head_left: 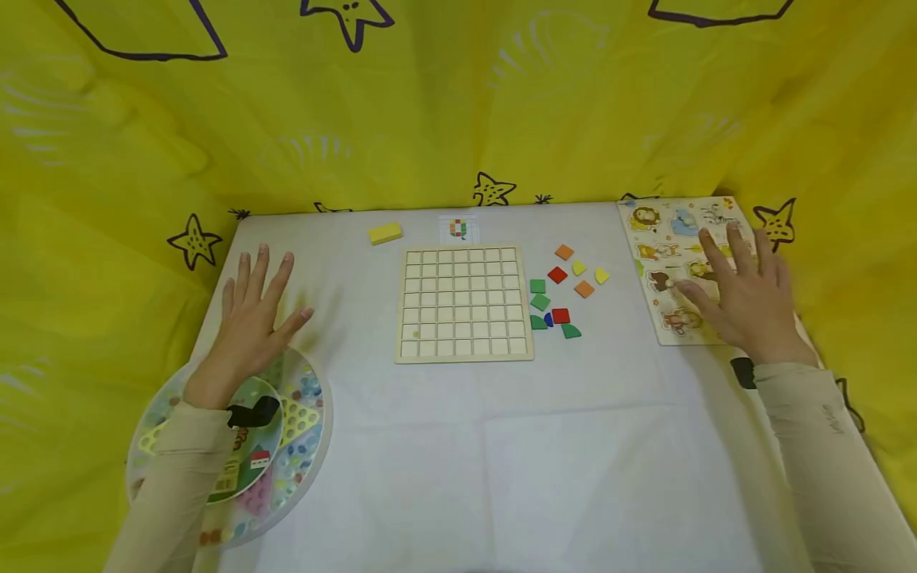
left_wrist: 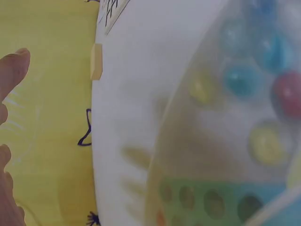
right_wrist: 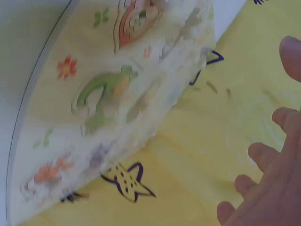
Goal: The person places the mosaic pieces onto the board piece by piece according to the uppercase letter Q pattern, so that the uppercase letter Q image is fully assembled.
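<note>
A: Left hand [left_wrist: 9, 197]?
B: Partly in frame, fingertips between 8 and 10 o'clock, in front of yellow cloth [left_wrist: 47, 117].
A: At 3 o'clock?
B: Curved-edged board [left_wrist: 200, 146], blurred. Blue balls [left_wrist: 242, 80] at 2, red ball [left_wrist: 289, 94] at 3, yellow ball [left_wrist: 267, 143] near 4, green strip [left_wrist: 197, 188] with dark holes at 5.
A: Upper left?
B: Yellow block [left_wrist: 96, 62] between 10 and 11, at the white tabletop's [left_wrist: 127, 103] edge. Corner of a lined panel [left_wrist: 115, 16] at 11.
</note>
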### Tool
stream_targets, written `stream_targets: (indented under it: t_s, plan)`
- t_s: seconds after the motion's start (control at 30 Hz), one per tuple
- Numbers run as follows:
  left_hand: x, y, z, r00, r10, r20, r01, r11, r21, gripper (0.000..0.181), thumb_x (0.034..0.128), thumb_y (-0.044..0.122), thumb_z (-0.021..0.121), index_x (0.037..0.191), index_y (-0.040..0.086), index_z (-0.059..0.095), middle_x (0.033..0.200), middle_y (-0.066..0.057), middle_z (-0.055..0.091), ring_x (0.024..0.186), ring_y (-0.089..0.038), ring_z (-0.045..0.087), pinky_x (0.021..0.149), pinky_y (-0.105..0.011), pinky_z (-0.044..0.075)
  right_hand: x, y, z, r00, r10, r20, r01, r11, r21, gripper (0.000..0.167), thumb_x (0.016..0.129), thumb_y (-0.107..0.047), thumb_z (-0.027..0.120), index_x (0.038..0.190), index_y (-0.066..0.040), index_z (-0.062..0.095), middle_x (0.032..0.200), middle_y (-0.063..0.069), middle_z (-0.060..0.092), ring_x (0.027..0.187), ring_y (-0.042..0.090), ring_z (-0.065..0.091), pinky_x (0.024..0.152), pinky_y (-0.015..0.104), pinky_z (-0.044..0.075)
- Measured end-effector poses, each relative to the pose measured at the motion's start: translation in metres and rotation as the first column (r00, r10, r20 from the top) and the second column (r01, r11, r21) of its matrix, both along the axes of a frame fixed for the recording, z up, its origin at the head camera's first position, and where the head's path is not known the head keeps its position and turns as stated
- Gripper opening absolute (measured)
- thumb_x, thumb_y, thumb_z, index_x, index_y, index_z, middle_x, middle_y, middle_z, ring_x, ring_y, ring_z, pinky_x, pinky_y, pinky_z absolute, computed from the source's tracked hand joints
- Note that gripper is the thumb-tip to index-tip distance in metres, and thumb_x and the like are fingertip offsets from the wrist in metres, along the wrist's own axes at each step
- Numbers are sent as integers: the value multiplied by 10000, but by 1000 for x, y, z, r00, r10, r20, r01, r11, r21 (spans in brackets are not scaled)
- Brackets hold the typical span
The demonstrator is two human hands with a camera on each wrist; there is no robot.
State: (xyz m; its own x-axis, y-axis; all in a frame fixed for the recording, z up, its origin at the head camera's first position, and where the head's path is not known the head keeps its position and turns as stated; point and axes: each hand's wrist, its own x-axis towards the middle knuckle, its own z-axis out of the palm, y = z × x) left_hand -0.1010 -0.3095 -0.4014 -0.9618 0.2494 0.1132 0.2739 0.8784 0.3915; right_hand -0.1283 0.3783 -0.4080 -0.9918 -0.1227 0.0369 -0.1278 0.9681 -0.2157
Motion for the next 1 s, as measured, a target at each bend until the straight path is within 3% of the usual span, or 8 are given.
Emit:
stream_targets:
  t_s: [0.13,0.27,0.43,0.6,0.77,0.87,1.0]
  plan:
    - [-15,15,-7,998,-36,60,35,999,26,834,1091,543,513,1729,209,92,1782,-171,-75,1634,-409,-163,1230,-748,-59,-12,-10,-11,998,69,4,-69,994,-83,780,1102,-483,534,1719,-175,168,1760,259,61,1615,514,-82,1191,808,7]
    - [-33,34,-17,986,-89,144,90,996,3,832,1098,483,535,1728,191,77,1781,-183,-50,1637,-422,-133,1231,-753,-27,-28,-24,-21,991,133,-9,-132,979,-156,732,1057,-269,679,1672,-105,317,1707,322,206,1596,551,41,1159,839,80]
    - [-58,53,-34,953,-149,263,154,988,2,831,1098,416,570,1726,164,87,1780,-199,8,1635,-459,-69,1240,-742,-15,-50,-46,-31,980,197,-37,-200,955,-220,578,1003,-110,735,1537,-39,526,1566,353,417,1466,595,260,1120,799,208]
    - [-79,63,-47,920,-206,333,194,979,70,829,1088,354,600,1723,144,110,1786,-159,59,1644,-428,-57,1255,-715,-29,-65,-68,-35,976,216,12,-203,935,-290,465,973,-35,751,1427,-25,646,1423,326,582,1353,531,365,1104,676,266]
    - [-89,70,-56,888,-239,393,212,971,111,843,1068,324,643,1715,114,144,1788,-121,77,1653,-375,-81,1266,-674,-79,-74,-82,-41,970,241,31,-221,930,-294,395,942,35,755,1333,10,707,1215,292,731,1230,480,532,1131,628,295]
    - [-90,72,-59,885,-240,400,213,971,110,858,1054,318,670,1710,100,162,1789,-118,79,1654,-370,-82,1268,-659,-93,-76,-87,-42,969,244,45,-222,932,-287,341,937,35,759,1277,15,741,1178,291,744,1183,467,592,1183,634,267]
    - [-91,78,-60,891,-255,377,231,967,108,864,1039,328,690,1708,110,189,1791,-108,79,1653,-380,-75,1262,-673,-93,-74,-85,-41,974,208,90,-175,943,-284,277,957,-6,754,1233,8,768,1243,304,714,1216,469,575,1213,638,242]
